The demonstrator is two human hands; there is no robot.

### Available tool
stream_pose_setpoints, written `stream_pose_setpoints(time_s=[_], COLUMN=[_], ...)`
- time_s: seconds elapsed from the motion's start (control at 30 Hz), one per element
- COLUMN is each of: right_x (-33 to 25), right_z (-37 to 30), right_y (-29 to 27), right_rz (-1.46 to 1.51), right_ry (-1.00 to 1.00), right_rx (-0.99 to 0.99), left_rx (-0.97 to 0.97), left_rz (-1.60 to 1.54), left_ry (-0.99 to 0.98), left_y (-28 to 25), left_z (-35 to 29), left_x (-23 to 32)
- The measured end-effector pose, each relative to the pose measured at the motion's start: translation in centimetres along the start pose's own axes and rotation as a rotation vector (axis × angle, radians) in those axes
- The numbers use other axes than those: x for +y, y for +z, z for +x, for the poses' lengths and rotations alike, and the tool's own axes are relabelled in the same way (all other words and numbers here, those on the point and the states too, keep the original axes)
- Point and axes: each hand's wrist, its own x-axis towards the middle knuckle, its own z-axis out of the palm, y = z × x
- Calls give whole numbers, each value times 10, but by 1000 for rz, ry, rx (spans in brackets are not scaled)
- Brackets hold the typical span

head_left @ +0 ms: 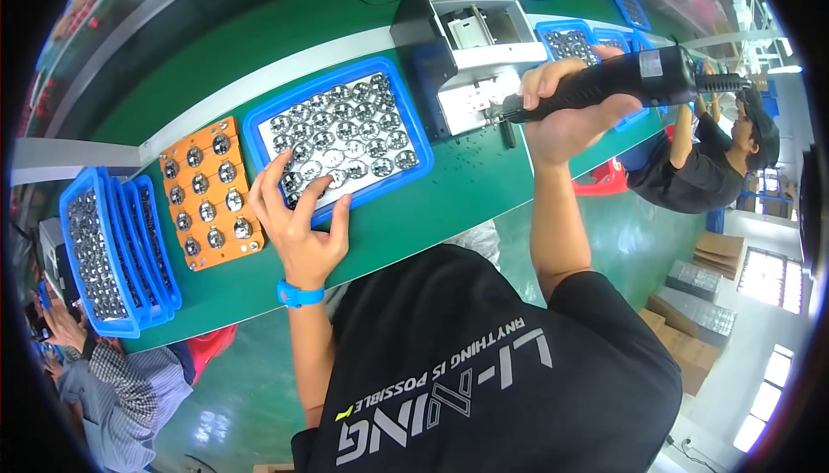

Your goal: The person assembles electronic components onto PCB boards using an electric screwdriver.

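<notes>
The right hand (566,119) is clamped around a black power screwdriver (635,80), its tip at the front of a grey machine (484,28) near the counter's far edge; whether they touch, I cannot tell. Well apart from it, the left hand (302,244) has its fingers spread, thumb clear of the others, the fingertips over round metal parts (347,129) at the near left corner of a blue tray (414,115). This tray sits mid-counter (466,205). Just left of it, an orange board (230,249) carries rows of similar parts. More blue trays (118,249) stand tilted together at the counter's left end. Small dark bits (471,149) lie scattered beside the machine.
</notes>
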Motion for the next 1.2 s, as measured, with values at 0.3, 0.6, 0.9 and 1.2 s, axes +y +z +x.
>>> stream_pose_setpoints(time_s=[0.3, 0.6, 0.9, 1.2], right_x=[-7, -10, 27, 36], right_z=[-7, -42, -96, -103], right_y=[0, 77, 137, 138], right_rz=[87, 370, 261, 231], right_ry=[132, 213, 302, 339], right_rx=[-56, -127, -331, -400], left_rx=[-2, 24, 13, 42], left_rz=[-10, -81, -80, -103], left_ry=[-8, -30, -88, -104], left_y=[-3, -2, -6, -1], left_z=[-1, -3, -5, -8], left_x=[-1, -8, -10, -13])
